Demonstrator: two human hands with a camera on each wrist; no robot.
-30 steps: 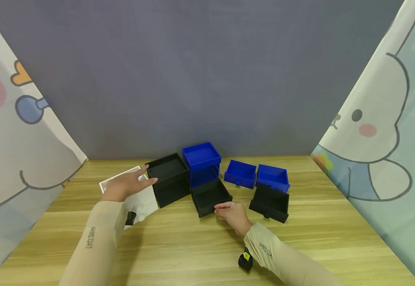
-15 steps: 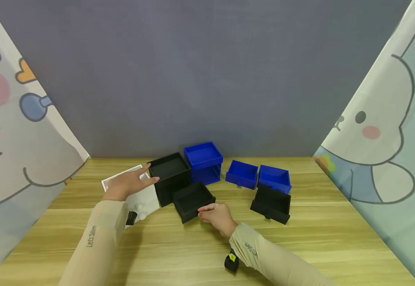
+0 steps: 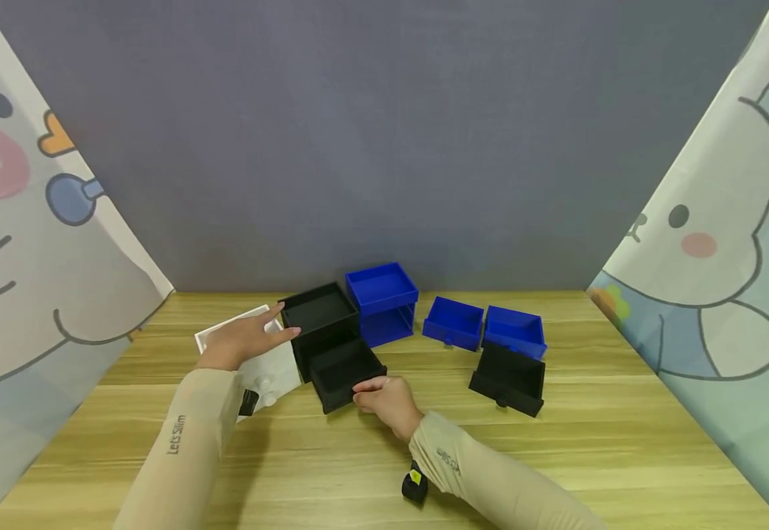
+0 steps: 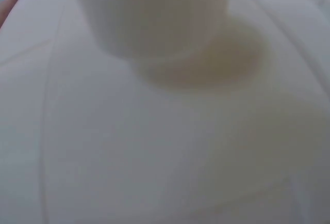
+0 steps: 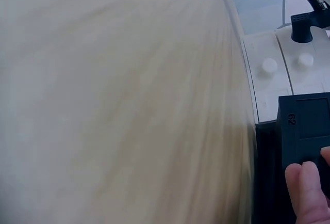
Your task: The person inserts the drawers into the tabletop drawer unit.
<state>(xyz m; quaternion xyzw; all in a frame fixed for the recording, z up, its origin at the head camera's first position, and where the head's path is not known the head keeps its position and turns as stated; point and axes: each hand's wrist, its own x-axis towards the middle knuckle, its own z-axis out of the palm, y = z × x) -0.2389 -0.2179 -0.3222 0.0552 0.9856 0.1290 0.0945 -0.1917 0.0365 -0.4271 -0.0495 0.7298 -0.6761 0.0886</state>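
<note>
My right hand (image 3: 390,403) pinches the front of a black drawer (image 3: 345,368), whose back end lies inside the lower opening of a small black cabinet (image 3: 318,309). In the right wrist view the fingertips (image 5: 309,180) are at the middle of that drawer front (image 5: 304,123). My left hand (image 3: 241,342) lies over a white drawer cabinet (image 3: 278,368), thumb and index finger spread straight against the black cabinet's left side and top edge. A blurred white knob (image 4: 154,17) fills the upper part of the left wrist view.
A blue cabinet (image 3: 382,283) with an open lower slot stands right of the black one. Two loose blue drawers, one (image 3: 454,322) beside the other (image 3: 515,331), lie further right. In front of them rests another black drawer (image 3: 509,379), tilted. A grey backdrop (image 3: 384,147) rises behind the table.
My right hand has carried the black drawer leftward from in front of the blue cabinet to the black cabinet and slid its back end in. The left hand has stayed at the black cabinet.
</note>
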